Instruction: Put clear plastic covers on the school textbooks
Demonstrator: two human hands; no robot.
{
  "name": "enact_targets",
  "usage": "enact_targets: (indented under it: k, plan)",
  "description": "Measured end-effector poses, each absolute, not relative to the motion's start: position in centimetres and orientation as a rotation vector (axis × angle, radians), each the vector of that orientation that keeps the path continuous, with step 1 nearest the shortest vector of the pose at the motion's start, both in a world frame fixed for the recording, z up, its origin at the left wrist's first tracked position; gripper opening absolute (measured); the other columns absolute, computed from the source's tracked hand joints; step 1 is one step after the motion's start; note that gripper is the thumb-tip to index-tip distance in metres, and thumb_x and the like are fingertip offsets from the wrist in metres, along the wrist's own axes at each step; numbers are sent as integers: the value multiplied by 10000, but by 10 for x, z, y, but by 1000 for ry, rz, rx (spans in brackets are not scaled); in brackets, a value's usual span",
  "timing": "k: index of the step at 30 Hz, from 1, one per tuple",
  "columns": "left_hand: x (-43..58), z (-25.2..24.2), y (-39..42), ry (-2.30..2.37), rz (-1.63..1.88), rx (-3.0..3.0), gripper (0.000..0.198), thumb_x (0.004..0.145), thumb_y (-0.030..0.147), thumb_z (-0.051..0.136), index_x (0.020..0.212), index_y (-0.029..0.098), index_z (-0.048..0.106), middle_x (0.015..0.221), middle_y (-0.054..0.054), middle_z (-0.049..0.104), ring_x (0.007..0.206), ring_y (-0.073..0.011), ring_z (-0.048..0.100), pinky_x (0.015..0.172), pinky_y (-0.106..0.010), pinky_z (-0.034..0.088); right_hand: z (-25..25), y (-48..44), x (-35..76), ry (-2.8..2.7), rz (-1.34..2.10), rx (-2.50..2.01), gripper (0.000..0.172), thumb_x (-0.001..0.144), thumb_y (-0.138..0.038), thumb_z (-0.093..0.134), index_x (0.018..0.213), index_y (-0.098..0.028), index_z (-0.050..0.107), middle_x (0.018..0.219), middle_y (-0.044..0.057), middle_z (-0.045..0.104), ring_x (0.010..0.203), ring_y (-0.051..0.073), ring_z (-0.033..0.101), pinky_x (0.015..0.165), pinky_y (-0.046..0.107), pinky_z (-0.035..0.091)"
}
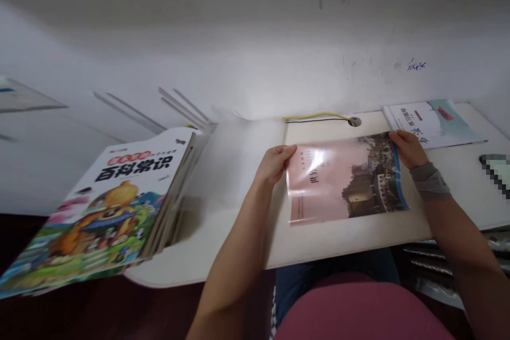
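Left hand (pixel 274 163) and right hand (pixel 407 147) both pinch opposite edges of glossy pink flat rectangular textbook (pixel 345 178) on smooth white desk (pixel 247 244).

- book (pixel 346 178) lies flat mid-desk (pixel 239 244), left hand (pixel 274 162) at its left edge, right hand (pixel 408 149) at its far right corner
- stack of books (pixel 107 207) sits way over at the left end
- booklet (pixel 434 122) far right, cable (pixel 319 116) along the far edge

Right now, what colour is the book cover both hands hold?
Pale pink book cover, dark photo at one end; head view.
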State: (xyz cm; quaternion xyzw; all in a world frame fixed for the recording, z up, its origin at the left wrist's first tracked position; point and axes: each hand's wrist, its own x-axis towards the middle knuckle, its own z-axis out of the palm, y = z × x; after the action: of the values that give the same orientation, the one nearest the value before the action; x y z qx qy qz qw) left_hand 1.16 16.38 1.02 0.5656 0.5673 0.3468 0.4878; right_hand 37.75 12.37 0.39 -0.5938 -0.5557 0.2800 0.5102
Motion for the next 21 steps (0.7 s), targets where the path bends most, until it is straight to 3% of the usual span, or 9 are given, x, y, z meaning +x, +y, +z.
enact_targets:
  k: [3,7,11,14,16,18,21]
  plan:
    - [17,4,165,1607,779,1519,417,739,546,558,574,163,555,513,-23,529,545,-155,530,525,-265,404,-4,129,375,-1549,355,-1791,468,851,-554,419,521,-222,405,499,-33,399,549,133,428,529,268,323]
    - [27,-2,165,1834,692,1654,301,728,444,600,592,178,563,691,-82,628,794,-251,596,693,-329,437,-16,137,373,-1668,233,-2002,403,852,-430,443,510,-217,426,529,7,492,592,159,463,572,282,302]
    - [36,-4,164,2021,546,1793,255,773,387,565,879,164,628,947,-149,661,973,-319,585,822,-421,435,-23,141,371,-1732,200,-2145,332,859,-356,432,595,-192,548,678,83,629,692,201,542,618,297,328]
    - [47,-1,159,2067,475,2163,391,851,280,455,1205,130,524,1230,-188,566,1130,-310,525,900,-425,423,-24,141,368,-1756,174,-2228,325,875,-356,417,699,-172,620,811,121,676,762,219,579,652,304,349]
    - [60,2,154,1918,448,2427,452,891,238,383,1318,98,431,1363,-193,469,1251,-282,436,995,-411,370,-25,142,367,-1768,162,-2263,337,885,-363,408,741,-168,642,856,129,685,785,222,592,661,304,360]
    - [78,3,147,1673,335,2588,488,932,301,331,1374,99,369,1442,-173,389,1331,-269,343,1068,-425,295,-25,142,366,-1781,151,-2282,347,893,-363,398,770,-162,653,876,132,688,797,226,601,662,305,369]
    - [105,1,141,1443,89,2635,588,943,472,253,1414,127,322,1503,-148,289,1383,-313,239,1093,-520,222,-26,144,367,-1803,133,-2282,356,900,-356,389,790,-153,660,867,133,689,801,231,610,667,308,389]
